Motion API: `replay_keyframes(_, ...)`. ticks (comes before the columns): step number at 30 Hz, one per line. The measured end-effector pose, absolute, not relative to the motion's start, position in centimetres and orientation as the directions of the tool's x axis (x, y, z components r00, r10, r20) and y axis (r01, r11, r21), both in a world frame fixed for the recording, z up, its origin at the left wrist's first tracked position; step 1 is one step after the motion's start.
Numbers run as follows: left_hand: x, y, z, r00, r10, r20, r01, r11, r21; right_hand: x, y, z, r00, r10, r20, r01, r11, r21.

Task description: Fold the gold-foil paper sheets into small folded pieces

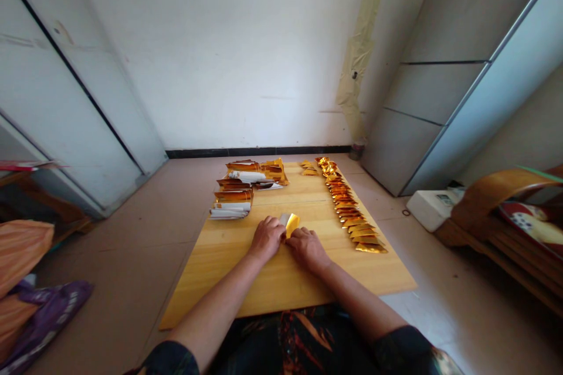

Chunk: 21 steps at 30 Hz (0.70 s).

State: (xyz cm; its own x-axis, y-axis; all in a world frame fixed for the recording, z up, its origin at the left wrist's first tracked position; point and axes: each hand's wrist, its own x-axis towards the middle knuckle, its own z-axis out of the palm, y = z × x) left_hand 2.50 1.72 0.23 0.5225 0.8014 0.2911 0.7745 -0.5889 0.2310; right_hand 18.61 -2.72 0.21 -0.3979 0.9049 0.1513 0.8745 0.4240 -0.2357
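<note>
Pale lettering on the purple bag (57, 310) at lower left is too blurred to read; an orange bag (24, 252) lies against it, contents hidden. A white box (433, 210) stands on the floor (118, 281) at right, beside a wooden seat (492, 193). On the wooden tabletop (264, 290), near the middle, a gold-and-white sheet (292, 224) lies between the two hands: the left hand (268, 238) and the right hand (309, 250) are each partly closed, fingers bent, fingertips gripping its near edges. Loose stacks of gold and white sheets (231, 202) occupy the far left; folded gold pieces (347, 202) overlap in a row at right. Behind: a white wall (241, 58) with a black skirting (264, 152)
</note>
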Motion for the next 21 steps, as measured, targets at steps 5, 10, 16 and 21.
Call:
replay_keyframes(5,1.4,1.6,-0.1,0.601,0.752,0.269,0.707,-0.658,0.259,20.4,-1.0,-0.1,-0.492,0.848,0.195,0.779,0.530,-0.335)
replay_keyframes(10,0.2,0.5,-0.1,0.627,0.713,0.314,0.671,-0.699,0.247,21.3,-0.9,-0.3,-0.492,0.835,0.246,0.746,0.550,-0.375)
replay_keyframes(16,-0.5,-0.4,0.1,0.643,0.701,0.308,0.669,-0.710,0.219,21.4,-0.2,-0.2,-0.516,0.812,0.273,0.705,0.583,-0.403)
replay_keyframes(21,0.2,-0.5,0.0,0.592,0.736,0.328,0.711,-0.669,0.218,21.7,0.8,-1.0,-0.560,0.757,0.337,0.660,0.653,-0.371)
